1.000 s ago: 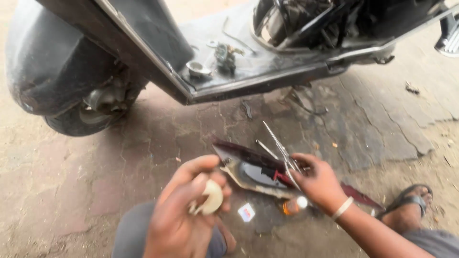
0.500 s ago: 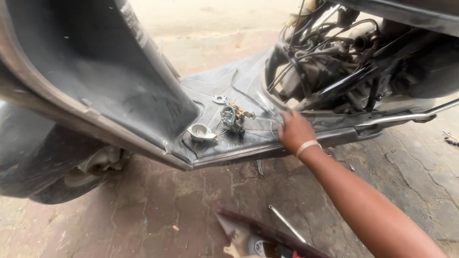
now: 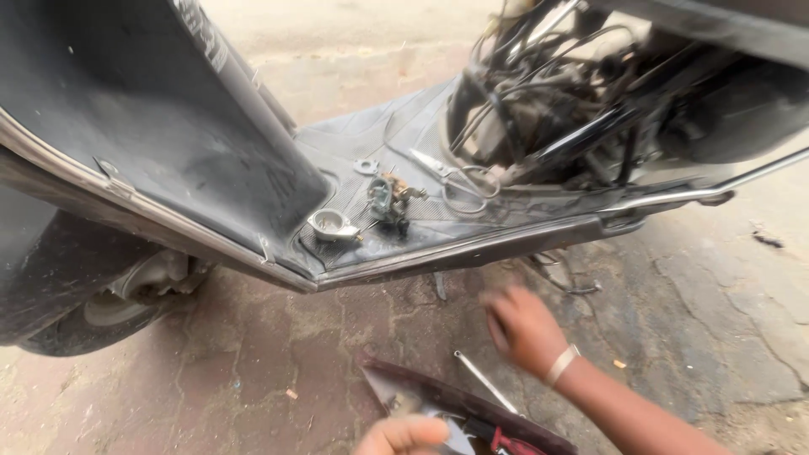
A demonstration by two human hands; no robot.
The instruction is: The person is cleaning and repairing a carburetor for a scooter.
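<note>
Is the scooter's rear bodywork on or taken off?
Off. The scooter shows bare cables and hoses behind the footboard, where small loose metal parts lie.

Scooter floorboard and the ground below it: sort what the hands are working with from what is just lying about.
In hand:
right hand, blurred, empty, above the dark panel
left hand, at that panel's edge
thin metal rod on the panel

Lying about:
carburettor part, round metal cup, small washer and scissors on the floorboard
front wheel

right hand (image 3: pixel 524 330) blurred, empty i think, below scooter footboard (image 3: pixel 421 244); left hand (image 3: pixel 403 436) at btm edge
</note>
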